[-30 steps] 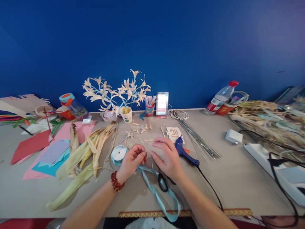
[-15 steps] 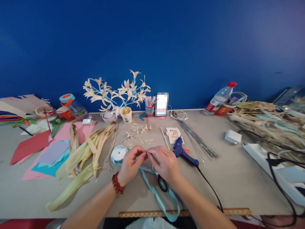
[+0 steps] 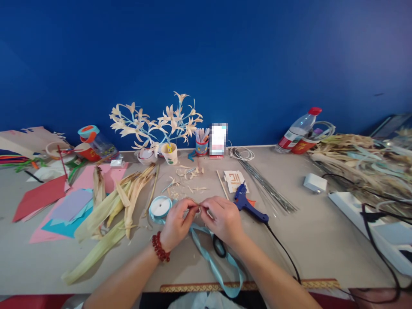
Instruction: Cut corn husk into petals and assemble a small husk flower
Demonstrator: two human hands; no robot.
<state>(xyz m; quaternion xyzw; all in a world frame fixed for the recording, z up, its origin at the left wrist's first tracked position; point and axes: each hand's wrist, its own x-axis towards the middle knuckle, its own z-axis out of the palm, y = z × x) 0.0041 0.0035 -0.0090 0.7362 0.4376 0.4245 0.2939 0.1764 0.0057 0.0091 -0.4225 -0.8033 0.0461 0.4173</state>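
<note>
My left hand [image 3: 179, 219] and my right hand [image 3: 221, 218] meet fingertip to fingertip over the middle of the table. Both are closed in a pinch. Between the fingertips is something tiny and thin that I cannot make out. Light-blue ribbon [image 3: 206, 251] trails beneath my hands to the front edge, coming from a ribbon spool [image 3: 160, 207] just left of my left hand. The black handle of what seem to be scissors [image 3: 219, 248] lies under my right wrist, partly hidden. Beside my right hand rests a blue glue gun [image 3: 252, 209].
Corn husks [image 3: 128, 206] and coloured paper [image 3: 40, 198] lie on the left. Behind stand husk flowers [image 3: 174, 120] in a paper cup [image 3: 169, 154]. A bundle of wires [image 3: 267, 184], a plastic bottle [image 3: 296, 131] and a white power strip [image 3: 357, 227] are on the right.
The view has shifted very slightly. My hands stay together in almost the same place, with only small finger movement.
</note>
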